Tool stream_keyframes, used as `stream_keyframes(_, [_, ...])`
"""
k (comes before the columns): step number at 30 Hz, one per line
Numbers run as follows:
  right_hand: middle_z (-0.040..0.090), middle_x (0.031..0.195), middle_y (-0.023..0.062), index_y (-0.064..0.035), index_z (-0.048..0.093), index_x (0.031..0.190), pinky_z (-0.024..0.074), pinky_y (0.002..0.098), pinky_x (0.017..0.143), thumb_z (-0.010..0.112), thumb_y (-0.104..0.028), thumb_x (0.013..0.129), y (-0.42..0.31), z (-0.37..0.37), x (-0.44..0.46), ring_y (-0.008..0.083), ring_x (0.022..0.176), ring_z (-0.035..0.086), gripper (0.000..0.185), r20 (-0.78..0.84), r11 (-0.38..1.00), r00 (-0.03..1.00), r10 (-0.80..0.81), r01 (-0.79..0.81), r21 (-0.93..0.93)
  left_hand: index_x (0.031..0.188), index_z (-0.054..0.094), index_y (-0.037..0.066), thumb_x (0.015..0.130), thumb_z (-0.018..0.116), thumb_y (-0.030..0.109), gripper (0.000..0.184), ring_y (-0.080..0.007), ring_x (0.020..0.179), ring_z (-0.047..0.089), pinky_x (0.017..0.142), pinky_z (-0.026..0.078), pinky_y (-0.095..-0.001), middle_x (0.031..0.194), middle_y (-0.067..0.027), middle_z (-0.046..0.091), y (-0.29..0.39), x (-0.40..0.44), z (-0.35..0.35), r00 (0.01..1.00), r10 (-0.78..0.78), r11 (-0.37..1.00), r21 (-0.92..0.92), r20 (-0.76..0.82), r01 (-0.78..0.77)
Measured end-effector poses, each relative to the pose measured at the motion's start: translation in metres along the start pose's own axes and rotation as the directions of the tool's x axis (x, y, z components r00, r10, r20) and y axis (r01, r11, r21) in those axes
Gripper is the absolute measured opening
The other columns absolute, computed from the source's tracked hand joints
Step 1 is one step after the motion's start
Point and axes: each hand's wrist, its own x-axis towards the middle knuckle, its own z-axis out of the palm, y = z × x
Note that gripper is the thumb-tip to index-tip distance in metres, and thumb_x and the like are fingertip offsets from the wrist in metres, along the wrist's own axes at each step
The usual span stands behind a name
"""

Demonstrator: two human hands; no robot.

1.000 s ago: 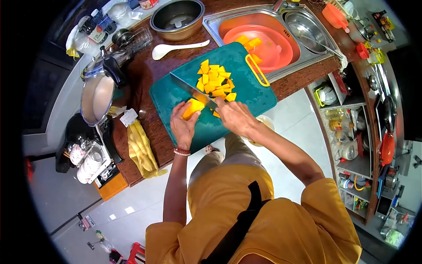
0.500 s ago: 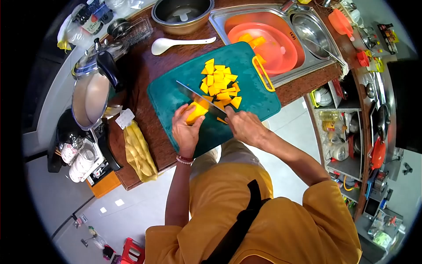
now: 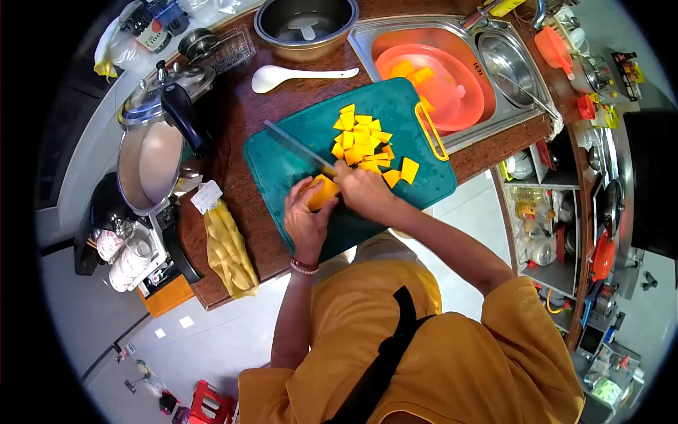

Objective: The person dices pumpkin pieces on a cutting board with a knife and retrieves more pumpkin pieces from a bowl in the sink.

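The person's left hand has its grip curled around a thick, bright-orange chunk of firm, pumpkin-like flesh, fingers along one side and thumb along the other, probably to stop it rolling or sliding. The chunk sits over the near part of a dark-green rectangular cutting board, between the two hands. The right hand has its grip closed round the handle end of a broad, grey metal knife, whose blade slants away across the board, just beyond the chunk; whether its edge touches the flesh cannot be told. That angle presumably leaves the holding fingers clear of the edge. The small, angular orange pieces lie heaped beyond the right hand, likely pushed there so the near part has room, with one flat piece apart toward the board's yellow loop handle. The board lies on a reddish-brown speckled surface, next to the sink, where a round coral-pink plastic basin holds more orange lumps, perhaps set close for easy reach. The chunk looks dense and moist, deeper orange on its shaded side, with no rind plainly visible; its underside is hidden.
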Motion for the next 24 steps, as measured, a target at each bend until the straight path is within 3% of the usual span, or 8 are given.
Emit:
stream_keyframes(3, [0.062,0.073,0.0287,0.0021,0.05,0.096,0.0506,0.0498,0.06,0.05,-0.016,0.092,0.011,-0.021,0.006,0.0434,0.071,0.063,0.019,-0.023,0.977,0.99,0.14,-0.134,0.168,0.102,0.07,0.007,0.067,0.081,0.016,0.037,-0.0292,0.103,0.058,0.09,0.046,-0.0362,0.118,-0.0088,0.062,0.002,-0.002,0.0,0.999,-0.036,0.999,-0.013,-0.018,0.036])
stream_keyframes(6, [0.062,0.073,0.0263,0.002,0.049,0.106,0.0498,0.0496,0.06,0.05,-0.015,0.094,0.006,-0.053,-0.01,0.0435,0.069,0.062,0.021,0.031,0.987,0.994,0.105,-0.108,0.121,0.102,0.071,0.007,0.068,0.08,0.017,0.037,-0.0287,0.103,0.058,0.09,0.046,-0.0359,0.117,-0.0086,0.062,0.006,0.0,-0.001,0.998,-0.056,0.998,-0.007,-0.021,0.056])
stream_keyframes(10, [0.06,0.069,0.0263,0.0031,0.046,0.105,0.0491,0.0468,0.055,0.049,-0.015,0.095,-0.009,-0.065,-0.041,0.0413,0.065,0.062,0.021,0.099,0.998,0.994,0.041,-0.046,0.053,0.101,0.071,0.007,0.068,0.08,0.016,0.036,-0.0278,0.103,0.058,0.089,0.047,-0.0354,0.117,-0.0083,0.062,0.004,-0.001,0.001,0.998,-0.064,0.998,-0.009,-0.023,0.064])
stream_keyframes(15, [0.062,0.069,0.0229,-0.0016,0.042,0.099,0.0481,0.0458,0.052,0.048,-0.016,0.096,-0.018,-0.068,-0.047,0.0405,0.063,0.062,0.016,0.299,0.985,0.941,0.157,-0.172,0.023,0.1,0.07,0.007,0.067,0.081,0.015,0.035,-0.0275,0.101,0.059,0.087,0.048,-0.0353,0.117,-0.0085,0.062,0.001,-0.001,0.002,0.999,-0.029,1.0,0.01,-0.032,0.029])
stream_keyframes(18, [0.062,0.071,0.023,-0.0014,0.042,0.099,0.0482,0.0456,0.052,0.049,-0.015,0.096,-0.018,-0.06,-0.045,0.04,0.064,0.063,0.015,0.31,0.989,0.94,0.143,-0.146,-0.012,0.1,0.07,0.007,0.066,0.081,0.014,0.036,-0.0275,0.1,0.059,0.086,0.048,-0.0349,0.116,-0.0083,0.063,0.004,0.0,0.0,0.999,-0.014,0.999,0.037,-0.037,0.016])
stream_keyframes(21, [0.064,0.07,0.0235,0.0017,0.045,0.097,0.0517,0.0428,0.052,0.052,-0.003,0.083,-0.02,-0.051,-0.039,0.0381,0.063,0.065,0.016,0.263,0.996,0.961,0.088,-0.078,-0.049,0.1,0.071,0.008,0.066,0.082,0.013,0.036,-0.0273,0.099,0.06,0.085,0.048,-0.0344,0.116,-0.0078,0.063,0.006,0.001,0.0,0.999,-0.017,0.999,0.034,-0.043,0.019])
stream_keyframes(24, [0.064,0.069,0.0225,0.0017,0.046,0.096,0.0519,0.0427,0.051,0.054,-0.004,0.082,-0.02,-0.035,-0.028,0.0371,0.062,0.066,0.017,0.215,0.995,0.972,0.092,-0.084,-0.046,0.1,0.071,0.008,0.065,0.082,0.012,0.036,-0.0271,0.099,0.06,0.085,0.049,-0.0344,0.115,-0.0072,0.063,0.006,0.001,0.001,0.998,-0.032,0.999,0.027,-0.052,0.034])
